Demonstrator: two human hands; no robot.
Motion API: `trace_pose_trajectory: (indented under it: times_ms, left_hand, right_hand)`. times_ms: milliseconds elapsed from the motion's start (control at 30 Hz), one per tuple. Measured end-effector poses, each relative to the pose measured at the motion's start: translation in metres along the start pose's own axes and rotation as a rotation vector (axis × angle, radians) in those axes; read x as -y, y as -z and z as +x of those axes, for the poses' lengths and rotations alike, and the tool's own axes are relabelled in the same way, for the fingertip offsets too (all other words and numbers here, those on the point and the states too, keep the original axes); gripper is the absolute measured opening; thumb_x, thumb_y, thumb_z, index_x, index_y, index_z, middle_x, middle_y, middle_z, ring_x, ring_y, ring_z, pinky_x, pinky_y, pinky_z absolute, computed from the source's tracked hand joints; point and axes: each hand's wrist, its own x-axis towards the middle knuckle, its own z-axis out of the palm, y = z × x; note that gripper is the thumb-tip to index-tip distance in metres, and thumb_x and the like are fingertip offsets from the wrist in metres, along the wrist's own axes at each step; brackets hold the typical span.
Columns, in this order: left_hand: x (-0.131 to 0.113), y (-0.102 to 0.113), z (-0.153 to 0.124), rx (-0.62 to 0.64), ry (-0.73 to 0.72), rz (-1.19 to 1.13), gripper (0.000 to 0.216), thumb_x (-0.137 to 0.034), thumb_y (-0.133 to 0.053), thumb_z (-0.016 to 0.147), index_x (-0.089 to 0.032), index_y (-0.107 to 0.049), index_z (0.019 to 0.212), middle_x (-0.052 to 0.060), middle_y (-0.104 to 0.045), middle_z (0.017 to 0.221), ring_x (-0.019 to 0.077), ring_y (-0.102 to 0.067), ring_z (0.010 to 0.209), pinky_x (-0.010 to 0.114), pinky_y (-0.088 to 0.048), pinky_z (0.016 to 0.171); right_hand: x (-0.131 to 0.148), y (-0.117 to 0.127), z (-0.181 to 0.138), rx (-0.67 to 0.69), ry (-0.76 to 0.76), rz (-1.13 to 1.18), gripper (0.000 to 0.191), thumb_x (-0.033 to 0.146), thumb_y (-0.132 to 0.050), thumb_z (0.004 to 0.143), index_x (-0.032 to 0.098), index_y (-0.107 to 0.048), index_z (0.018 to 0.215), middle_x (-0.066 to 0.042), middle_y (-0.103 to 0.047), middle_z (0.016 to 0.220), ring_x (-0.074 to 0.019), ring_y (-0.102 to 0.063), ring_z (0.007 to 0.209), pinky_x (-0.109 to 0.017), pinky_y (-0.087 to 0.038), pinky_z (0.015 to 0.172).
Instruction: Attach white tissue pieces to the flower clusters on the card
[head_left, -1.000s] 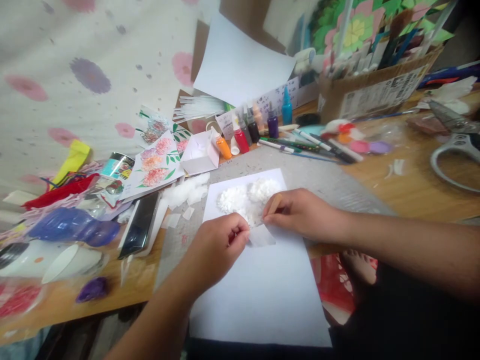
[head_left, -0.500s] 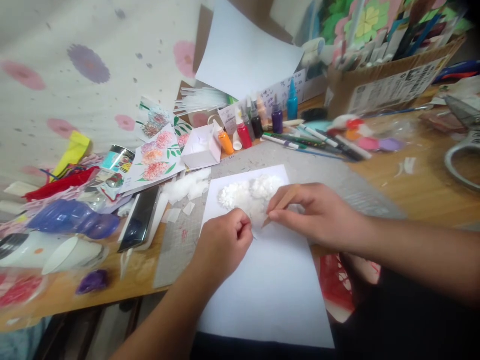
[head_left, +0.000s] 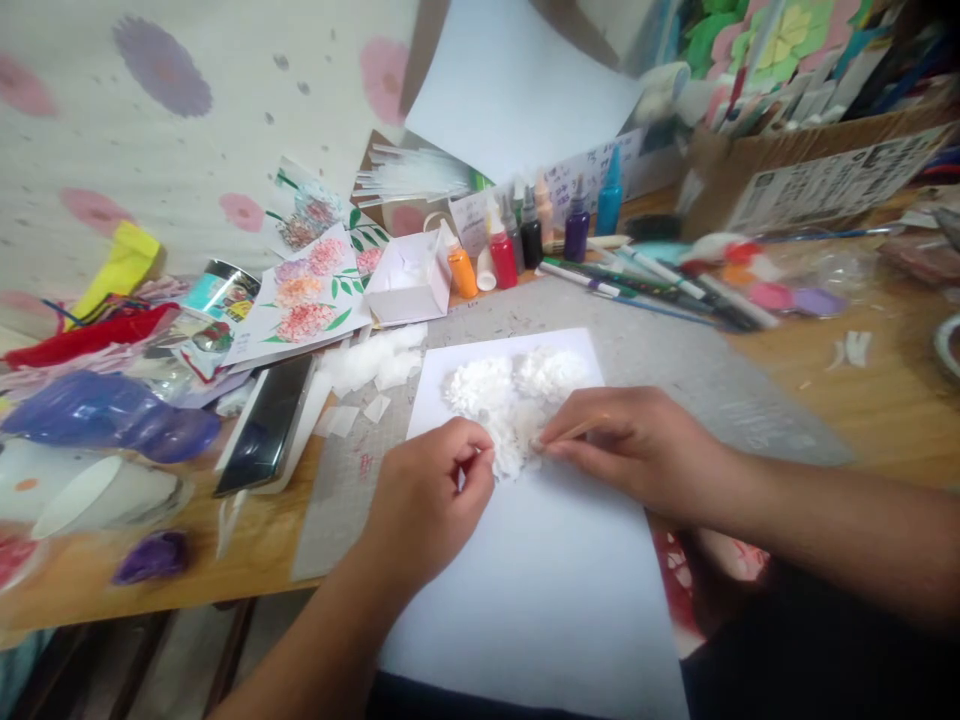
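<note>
Right now the left hand (head_left: 427, 500) is resting on a white sheet of paper (head_left: 540, 590), its fingers (head_left: 480, 455) curled tight and pinching at the lower edge of a clump of fluffy white tissue bits (head_left: 510, 405); what the fingers are pinching is too small to make out. The right hand (head_left: 637, 445) is coming in from the other side, its fingers clenched around a thin wooden stick (head_left: 574, 432) whose tip is touching the same clump. The tissue bits are lying on the upper part of the sheet, which is sitting on a grey cutting mat (head_left: 675, 370) on the wooden desk (head_left: 862, 400).

Behind the sheet a row of small paint bottles (head_left: 525, 240) is standing upright, orange, red, black, purple and blue among them, and beside them several pens and markers (head_left: 660, 280) are lying flat. A small white paper box (head_left: 409, 285) is sitting just left of the orange bottle. Further left, cards painted with pink flowers (head_left: 307, 305) are lying in a loose pile, with a dark phone (head_left: 266, 425) near them and loose white tissue scraps (head_left: 375, 365) between the phone and the sheet. A cardboard box (head_left: 825, 170) full of craft supplies is standing at the back right.
</note>
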Motion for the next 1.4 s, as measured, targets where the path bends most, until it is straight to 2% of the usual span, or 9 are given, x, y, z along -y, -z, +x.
trace_pose_trajectory:
  times_ms: [100, 167, 300, 367, 600, 833, 1100, 1300, 1400]
  left_hand:
    - [0.017, 0.001, -0.004, -0.149, -0.002, 0.001, 0.005, -0.017, -0.054, 0.079, -0.019, -0.059, 0.079, -0.003, -0.058, 0.066, 0.0097, -0.051, 0.057, 0.022, -0.04, 0.057]
    - [0.027, 0.0, -0.007, -0.165, -0.018, -0.041, 0.008, -0.016, -0.053, 0.08, -0.019, -0.059, 0.085, 0.0, -0.061, 0.079, 0.0119, -0.056, 0.069, 0.024, -0.044, 0.064]
    - [0.033, -0.002, -0.009, -0.069, -0.049, -0.131, 0.022, -0.016, -0.053, 0.081, -0.021, -0.059, 0.102, 0.005, -0.06, 0.11, 0.0182, -0.056, 0.102, 0.031, -0.047, 0.085]
    - [0.032, -0.001, -0.008, -0.011, -0.07, -0.128, 0.029, -0.017, -0.055, 0.081, -0.024, -0.058, 0.109, 0.004, -0.059, 0.115, 0.0201, -0.053, 0.108, 0.035, -0.044, 0.092]
    - [0.034, 0.0, -0.002, 0.042, -0.142, -0.161, 0.026, -0.019, -0.057, 0.079, -0.026, -0.063, 0.104, 0.003, -0.064, 0.109, 0.0214, -0.055, 0.102, 0.036, -0.047, 0.087]
    - [0.036, -0.001, -0.004, 0.033, -0.19, -0.186, 0.025, -0.017, -0.06, 0.077, -0.023, -0.063, 0.101, 0.002, -0.064, 0.106, 0.0198, -0.053, 0.101, 0.035, -0.046, 0.088]
    - [0.036, -0.003, -0.009, 0.055, -0.188, -0.15, 0.037, -0.019, -0.056, 0.08, -0.024, -0.056, 0.117, 0.005, -0.055, 0.122, 0.0208, -0.048, 0.112, 0.039, -0.043, 0.096]
    - [0.027, -0.005, -0.013, 0.097, -0.276, -0.022, 0.043, -0.023, -0.056, 0.082, -0.027, -0.051, 0.125, 0.005, -0.046, 0.134, 0.0226, -0.041, 0.122, 0.042, -0.038, 0.103]
    - [0.025, -0.004, -0.015, 0.11, -0.324, 0.024, 0.041, -0.023, -0.054, 0.084, -0.027, -0.052, 0.125, 0.004, -0.045, 0.136, 0.0227, -0.041, 0.123, 0.042, -0.037, 0.104]
  right_hand:
    - [0.0, -0.001, 0.0, 0.01, 0.014, -0.022, 0.011, 0.017, -0.057, 0.085, 0.021, -0.068, 0.083, 0.0, -0.069, 0.08, -0.012, -0.065, 0.075, -0.023, -0.049, 0.067]
    - [0.0, -0.002, 0.0, 0.012, 0.037, -0.036, 0.011, 0.017, -0.057, 0.085, 0.021, -0.068, 0.084, -0.001, -0.069, 0.08, -0.0124, -0.065, 0.074, -0.023, -0.05, 0.066]
    - [-0.001, -0.004, 0.002, 0.032, 0.108, -0.064, 0.012, 0.018, -0.055, 0.088, 0.021, -0.066, 0.089, -0.003, -0.069, 0.083, -0.0139, -0.065, 0.076, -0.025, -0.051, 0.066]
    - [0.0, -0.004, 0.003, 0.045, 0.147, -0.098, 0.013, 0.017, -0.055, 0.088, 0.021, -0.065, 0.093, -0.005, -0.069, 0.086, -0.0149, -0.065, 0.078, -0.025, -0.052, 0.066]
    - [0.008, 0.003, -0.002, 0.182, 0.338, -0.364, 0.022, 0.02, -0.043, 0.093, 0.019, -0.062, 0.104, -0.009, -0.067, 0.081, -0.0213, -0.063, 0.074, -0.037, -0.054, 0.073]
    - [0.014, 0.0, -0.003, 0.234, 0.433, -0.583, 0.031, 0.015, -0.036, 0.095, 0.014, -0.067, 0.092, -0.01, -0.068, 0.076, -0.0237, -0.063, 0.072, -0.038, -0.054, 0.067]
    - [0.013, 0.015, -0.016, 0.168, 0.477, -0.44, 0.022, 0.014, -0.049, 0.089, 0.014, -0.061, 0.107, -0.008, -0.068, 0.081, -0.0191, -0.065, 0.075, -0.043, -0.049, 0.09]
    - [0.017, 0.016, -0.016, 0.022, 0.372, -0.334, 0.024, 0.013, -0.051, 0.089, 0.02, -0.061, 0.109, -0.007, -0.066, 0.088, -0.0161, -0.063, 0.08, -0.028, -0.053, 0.067]
    - [0.013, 0.015, -0.012, 0.044, 0.317, -0.295, 0.024, 0.013, -0.051, 0.089, 0.019, -0.064, 0.108, -0.009, -0.064, 0.093, -0.0162, -0.061, 0.082, -0.029, -0.052, 0.067]
